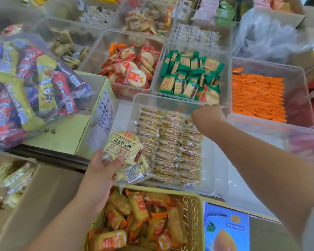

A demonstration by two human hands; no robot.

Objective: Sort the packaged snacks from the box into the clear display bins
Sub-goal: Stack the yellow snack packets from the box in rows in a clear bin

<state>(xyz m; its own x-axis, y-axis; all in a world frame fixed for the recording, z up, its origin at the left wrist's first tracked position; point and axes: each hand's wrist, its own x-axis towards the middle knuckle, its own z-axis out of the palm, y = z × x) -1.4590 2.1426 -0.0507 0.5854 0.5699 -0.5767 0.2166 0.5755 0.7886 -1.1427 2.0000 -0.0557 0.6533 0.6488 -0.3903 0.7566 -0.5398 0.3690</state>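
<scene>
My left hand (102, 171) grips a stack of yellow-labelled cracker packets (124, 151) at the near left corner of a clear bin (209, 178). Neat rows of the same clear-wrapped packets (170, 147) fill that bin's left and middle. My right hand (206, 117) reaches over the bin's far right side, fingers pinched on one small packet (189, 121) just above the rows. The bin's right strip is bare.
A yellow basket (196, 211) of orange snacks lies near me. A cardboard box (96, 113) with a big bag of colourful snacks (31, 84) stands left. Bins behind hold red, green (190, 77) and orange (257, 96) packets. An open carton (14, 174) sits lower left.
</scene>
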